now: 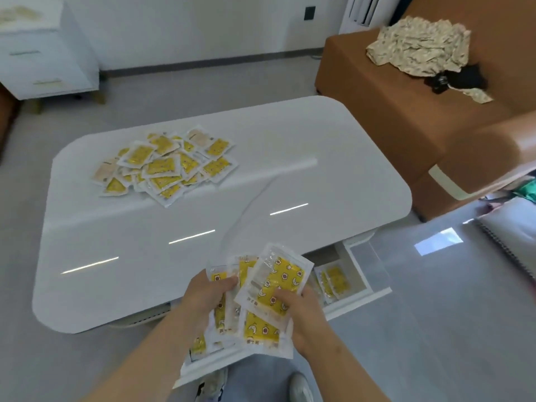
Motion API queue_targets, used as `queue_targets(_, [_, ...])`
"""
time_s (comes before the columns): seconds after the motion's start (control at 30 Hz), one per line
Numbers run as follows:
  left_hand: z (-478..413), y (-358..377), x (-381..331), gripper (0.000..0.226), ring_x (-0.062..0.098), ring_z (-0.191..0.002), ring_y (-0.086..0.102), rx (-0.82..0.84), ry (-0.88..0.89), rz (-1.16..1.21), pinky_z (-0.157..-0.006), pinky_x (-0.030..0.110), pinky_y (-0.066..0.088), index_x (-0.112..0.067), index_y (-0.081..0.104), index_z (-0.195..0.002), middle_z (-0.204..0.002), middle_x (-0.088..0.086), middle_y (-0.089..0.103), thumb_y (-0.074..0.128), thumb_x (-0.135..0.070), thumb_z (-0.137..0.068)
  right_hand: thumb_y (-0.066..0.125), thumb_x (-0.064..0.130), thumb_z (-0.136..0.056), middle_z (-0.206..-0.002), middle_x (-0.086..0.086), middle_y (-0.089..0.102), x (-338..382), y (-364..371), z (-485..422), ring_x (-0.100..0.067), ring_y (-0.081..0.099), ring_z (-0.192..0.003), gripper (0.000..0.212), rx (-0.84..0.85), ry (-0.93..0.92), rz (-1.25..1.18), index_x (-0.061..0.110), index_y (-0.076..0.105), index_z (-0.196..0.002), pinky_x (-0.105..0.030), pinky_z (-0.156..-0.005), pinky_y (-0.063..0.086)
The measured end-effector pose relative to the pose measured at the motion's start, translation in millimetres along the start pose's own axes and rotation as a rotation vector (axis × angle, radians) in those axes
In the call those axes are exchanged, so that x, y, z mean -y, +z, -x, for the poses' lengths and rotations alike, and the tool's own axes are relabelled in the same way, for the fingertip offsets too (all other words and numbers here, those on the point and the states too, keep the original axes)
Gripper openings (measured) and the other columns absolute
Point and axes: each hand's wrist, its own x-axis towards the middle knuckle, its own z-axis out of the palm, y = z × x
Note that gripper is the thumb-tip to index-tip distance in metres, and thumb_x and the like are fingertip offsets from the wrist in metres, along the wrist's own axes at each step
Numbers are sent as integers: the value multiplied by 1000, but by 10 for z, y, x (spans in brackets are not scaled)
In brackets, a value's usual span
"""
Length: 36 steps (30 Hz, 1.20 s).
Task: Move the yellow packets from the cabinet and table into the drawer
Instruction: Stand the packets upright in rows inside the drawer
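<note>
Both hands hold a bundle of yellow packets (pixel 266 294) above the open drawer (pixel 364 274) that juts from the near side of the white table (pixel 261 175). My left hand (pixel 206 297) grips the bundle's left side, thumb on top. My right hand (pixel 301 317) grips its right side. More packets (pixel 333 278) lie inside the drawer. A pile of several yellow packets (pixel 165 166) sits on the table's far left. A white cabinet (pixel 43 50) stands at the far left, with pale packets (pixel 20 14) blurred on its top.
A brown sofa (pixel 406 97) with a crumpled patterned cloth (pixel 420 47) stands right of the table. A spiral notebook (pixel 510 236) and other items lie on the floor at the right edge. My legs and a shoe (pixel 301 387) show below the drawer.
</note>
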Motion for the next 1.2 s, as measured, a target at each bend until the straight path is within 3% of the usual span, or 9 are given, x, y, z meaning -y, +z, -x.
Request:
queue_targets(0.1, [-68,274,138,25,24,-92,61,-54,25,6,-94,40,45,-14,61,-106,-97,6,67,69,-10,-83,59,-4,-86,-95,-10,73,97,-263,-211,-29,69,-88,23,69,-16,112,14,64,-99,-52,-82,55])
queue_targets(0.23, [-156,671,411,24,13,-82,57,-90,44,43,-83,31,39,-24,55,-89,-86,-6,62,65,-3,-84,59,-3,-86,-95,-4,72,79,-659,-468,-23,69,-87,25,143,-19,226,21,63,-94,-46,-80,56])
queue_targets(0.33, [-283,853,652,24,18,-88,61,-111,8,76,-78,32,43,-18,59,-99,-93,2,66,66,-2,-83,61,-3,-85,-97,-5,72,-48,-876,-654,-24,69,-88,26,149,8,254,21,63,-94,-48,-82,55])
queue_targets(0.43, [-341,911,856,17,18,-81,61,-160,-56,122,-67,32,44,-19,59,-91,-88,3,67,66,-5,-84,61,-4,-85,-96,-6,71,-215,-960,-797,-25,68,-88,25,140,44,256,19,63,-95,-49,-82,55])
queue_targets(0.57, [-434,814,1087,4,20,-81,63,-217,-69,161,-62,30,45,-21,60,-91,-89,5,68,57,-18,-92,63,-1,-85,-100,-8,70,-438,-934,-972,-25,68,-88,24,131,98,261,15,62,-102,-48,-80,55])
queue_targets(0.73, [-744,624,1432,5,20,-82,61,-358,12,-26,-71,32,46,-22,53,-100,-93,3,62,51,-21,-95,62,-6,-83,-102,-13,69,-795,-762,-1299,-30,67,-92,26,121,126,273,9,61,-105,-52,-86,53])
queue_targets(0.93, [-1340,233,1809,14,20,-90,58,-381,98,-67,-76,34,46,-27,46,-107,-103,3,57,50,-19,-96,62,-3,-85,-100,-11,68,-1313,-443,-1892,-32,65,-95,22,165,145,291,12,62,-101,-55,-89,51])
queue_targets(1.1, [-1922,-43,2156,21,11,-74,54,-430,217,-150,-59,25,44,-30,47,-110,-89,-5,52,53,-17,-95,66,0,-83,-103,-13,67,-1647,-189,-2527,-32,66,-93,27,191,98,408,10,58,-107,-52,-86,53])
queue_targets(1.2, [-2241,-156,2335,25,17,-75,55,-457,299,-297,-67,29,47,-31,50,-108,-81,-10,54,56,-15,-91,69,1,-81,-106,-15,67,-1762,-42,-2864,-33,65,-96,33,237,35,523,5,56,-111,-50,-87,52])
